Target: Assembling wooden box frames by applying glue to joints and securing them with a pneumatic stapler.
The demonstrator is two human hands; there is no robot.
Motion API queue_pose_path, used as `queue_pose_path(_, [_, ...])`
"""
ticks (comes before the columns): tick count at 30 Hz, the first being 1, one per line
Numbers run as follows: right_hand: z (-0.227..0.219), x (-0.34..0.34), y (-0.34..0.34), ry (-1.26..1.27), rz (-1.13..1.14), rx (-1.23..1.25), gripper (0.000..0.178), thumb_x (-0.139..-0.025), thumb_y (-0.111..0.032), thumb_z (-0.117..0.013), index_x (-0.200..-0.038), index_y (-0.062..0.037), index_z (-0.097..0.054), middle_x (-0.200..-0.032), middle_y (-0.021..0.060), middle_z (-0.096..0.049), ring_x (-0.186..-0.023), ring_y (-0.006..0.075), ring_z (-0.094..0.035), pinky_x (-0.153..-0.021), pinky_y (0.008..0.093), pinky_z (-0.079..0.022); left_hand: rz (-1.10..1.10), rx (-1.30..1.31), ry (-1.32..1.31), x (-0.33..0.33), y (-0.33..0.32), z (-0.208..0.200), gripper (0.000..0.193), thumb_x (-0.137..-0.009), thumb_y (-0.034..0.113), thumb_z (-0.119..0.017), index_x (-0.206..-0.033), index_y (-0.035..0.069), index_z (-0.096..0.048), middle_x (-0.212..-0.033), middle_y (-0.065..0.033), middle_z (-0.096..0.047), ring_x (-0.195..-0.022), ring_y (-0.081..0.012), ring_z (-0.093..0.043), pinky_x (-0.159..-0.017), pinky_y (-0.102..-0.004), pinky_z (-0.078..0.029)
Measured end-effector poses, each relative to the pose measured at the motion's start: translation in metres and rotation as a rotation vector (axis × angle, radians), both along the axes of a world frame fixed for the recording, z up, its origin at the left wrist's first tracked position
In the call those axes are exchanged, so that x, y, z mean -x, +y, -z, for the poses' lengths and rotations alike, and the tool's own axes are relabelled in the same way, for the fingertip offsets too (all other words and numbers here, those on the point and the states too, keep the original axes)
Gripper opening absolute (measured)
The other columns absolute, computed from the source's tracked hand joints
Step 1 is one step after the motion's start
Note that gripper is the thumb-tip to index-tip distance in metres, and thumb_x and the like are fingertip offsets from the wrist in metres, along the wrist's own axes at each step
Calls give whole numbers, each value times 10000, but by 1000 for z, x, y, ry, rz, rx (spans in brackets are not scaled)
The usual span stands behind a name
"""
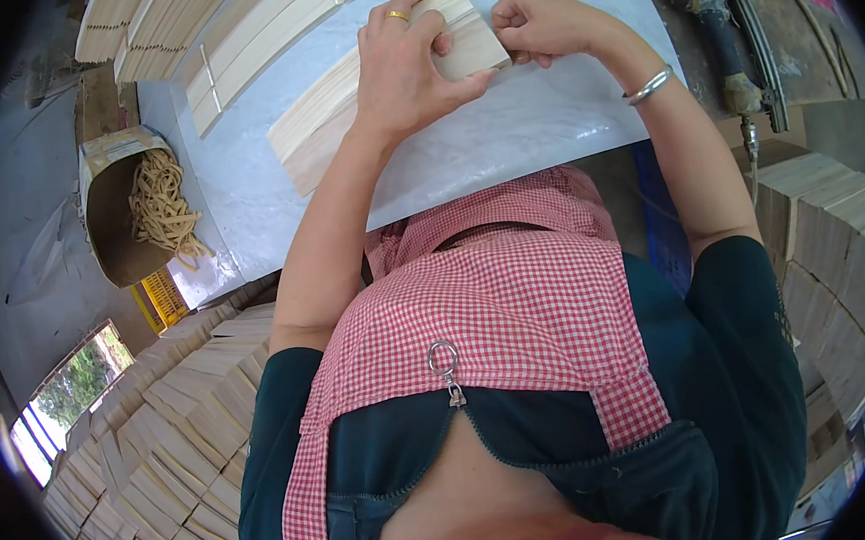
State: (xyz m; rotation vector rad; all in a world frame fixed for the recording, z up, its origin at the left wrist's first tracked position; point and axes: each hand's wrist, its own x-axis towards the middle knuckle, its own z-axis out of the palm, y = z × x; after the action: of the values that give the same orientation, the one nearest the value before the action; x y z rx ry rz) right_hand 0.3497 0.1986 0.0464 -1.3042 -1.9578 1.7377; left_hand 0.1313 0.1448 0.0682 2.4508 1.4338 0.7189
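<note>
one slat bundle [329, 115], pale tabletop [513, 129], wood stacks [178, 438] nearby

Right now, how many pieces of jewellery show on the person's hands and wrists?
2: a gold ring on the left hand, which holds the pale wooden strips, and a silver bangle on the right wrist. Part of the right hand is hidden, so another could be missed.
</note>
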Motion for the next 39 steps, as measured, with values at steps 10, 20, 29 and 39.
queue_pose_path(10, [1, -5, -29, -365, 75, -705, 120, -732, -143, -634, -750, -37, -687, -635, 144, -643, -500, 335, -516, -546, 426, -454, 7, -27, -35, 6, -3, 0, 423, -598, 331, -858, -736, 88, -541, -1348, -188, -558, -1177, -360, -486, -1007, -454, -380])
queue_pose_path(20, [-23, 13, -87, -7, 311, -909, 198, -801, -11, -701, -995, -5, -665, -807, 96, -633, -636, 247, -589, -599, 339, -490, -24, 31, -73, 5, -1, -12, 432, -625, 355, -831, -770, 77, -534, -1370, -222, -523, -1192, -383, -477, -1039, -452, -361])
queue_pose_path(29, [-25, 14, -93, -106, 284, -937, 77, -858, -37, -665, -933, -21, -660, -821, 117, -642, -653, 302, -607, -606, 379, -498, -15, 25, -106, 5, -3, -9, 417, -621, 356, -825, -760, 72, -554, -1361, -237, -530, -1206, -382, -468, -1045, -444, -347])
queue_pose_path(39, [-22, 6, -76, -115, 174, -934, 36, -835, -14, -693, -867, -19, -677, -778, 91, -659, -619, 264, -597, -588, 349, -483, -17, 35, -108, 6, -1, -8, 415, -618, 364, -819, -759, 60, -573, -1356, -245, -536, -1208, -383, -469, -1035, -438, -351])
